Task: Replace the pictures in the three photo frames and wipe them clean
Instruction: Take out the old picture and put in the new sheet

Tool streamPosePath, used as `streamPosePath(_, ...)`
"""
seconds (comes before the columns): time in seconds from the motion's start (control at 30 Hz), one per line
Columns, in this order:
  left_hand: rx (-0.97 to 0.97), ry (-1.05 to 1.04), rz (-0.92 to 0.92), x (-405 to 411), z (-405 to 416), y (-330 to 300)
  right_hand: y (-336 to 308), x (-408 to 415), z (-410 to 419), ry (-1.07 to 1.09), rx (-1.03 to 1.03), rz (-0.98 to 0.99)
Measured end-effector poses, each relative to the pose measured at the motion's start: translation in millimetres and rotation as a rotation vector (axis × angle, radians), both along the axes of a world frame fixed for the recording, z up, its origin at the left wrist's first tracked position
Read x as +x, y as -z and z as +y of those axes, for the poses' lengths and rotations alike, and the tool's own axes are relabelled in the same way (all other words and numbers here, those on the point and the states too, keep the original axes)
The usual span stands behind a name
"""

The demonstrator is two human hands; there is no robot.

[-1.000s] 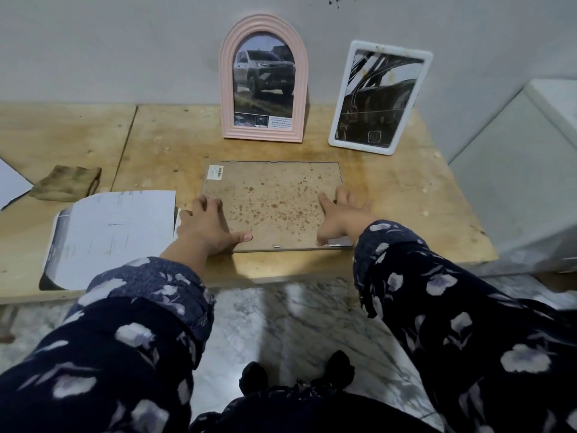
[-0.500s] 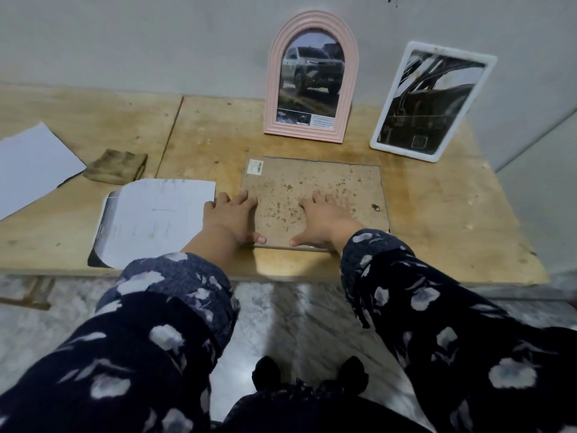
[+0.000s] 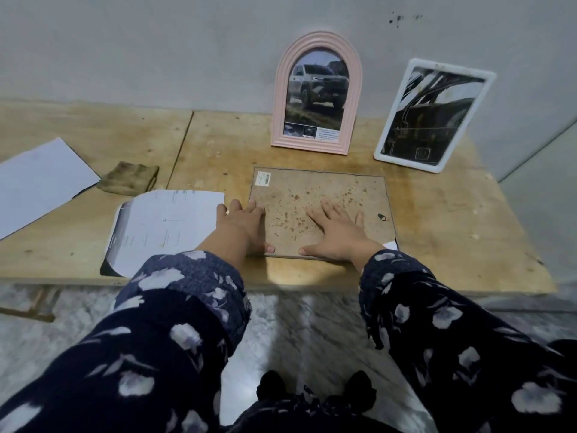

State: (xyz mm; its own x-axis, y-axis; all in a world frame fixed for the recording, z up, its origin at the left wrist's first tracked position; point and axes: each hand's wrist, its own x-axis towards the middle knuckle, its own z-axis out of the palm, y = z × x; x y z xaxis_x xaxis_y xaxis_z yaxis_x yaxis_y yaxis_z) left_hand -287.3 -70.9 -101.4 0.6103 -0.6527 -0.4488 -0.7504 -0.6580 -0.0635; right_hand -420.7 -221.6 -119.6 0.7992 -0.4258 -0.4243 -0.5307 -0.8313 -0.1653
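A frame lies face down on the wooden table, showing its stained brown backing board with a barcode sticker in the far left corner. My left hand rests flat on the board's near left edge, thumb along the front. My right hand presses flat on the board's near right part, fingers spread. A pink arched frame with a truck picture leans upright on the wall behind. To its right leans a white rectangular frame with a dark picture.
A printed sheet lies white side up just left of the board. A folded brown cloth sits further back left, beside another white sheet. The table's front edge runs just below my wrists; marble floor lies beneath.
My right hand slid from the board's right edge to further in on the board. The left hand stays at the left edge. The camera view shifted left.
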Motion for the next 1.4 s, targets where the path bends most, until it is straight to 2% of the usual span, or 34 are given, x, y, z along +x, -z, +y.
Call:
streamPosePath(0.17,0.034,0.03,0.052,1,1,-7,-7,-6,-8,0.033,0.059,0.048)
streamPosePath(0.47,0.1,0.014,0.031,0,0,2,-2,-5,-16,-0.01,0.089,0.117)
streamPosePath(0.6,0.013,-0.048,0.092,-1,3,5,-2,-16,-14,0.028,0.055,-0.037)
streamPosePath(0.7,-0.14,-0.173,0.118,-7,7,5,3,-36,-19,0.156,-0.036,-0.189)
streamPosePath(0.77,-0.202,-0.288,0.105,-12,10,5,7,-52,-27,0.336,-0.123,-0.233)
streamPosePath(0.87,-0.187,-0.417,0.124,-17,14,5,9,-74,-37,0.665,-0.202,-0.279)
streamPosePath(1.0,-0.253,-0.502,0.197,-24,14,11,9,-89,-51,0.887,0.026,-0.229)
streamPosePath(1.2,-0.551,-0.728,0.278,-15,11,12,-9,-88,-68,1.021,0.295,-0.422)
streamPosePath(1.27,-0.742,-0.818,0.405,-3,11,5,-25,-88,-74,1.081,0.505,-0.607)
streamPosePath(1.33,-1.005,-0.916,0.614,2,9,-11,-41,-88,-78,1.131,0.746,-0.782)
streamPosePath(1.4,-1.231,-0.972,0.767,7,4,-29,-57,-84,-83,1.114,0.815,-0.925)
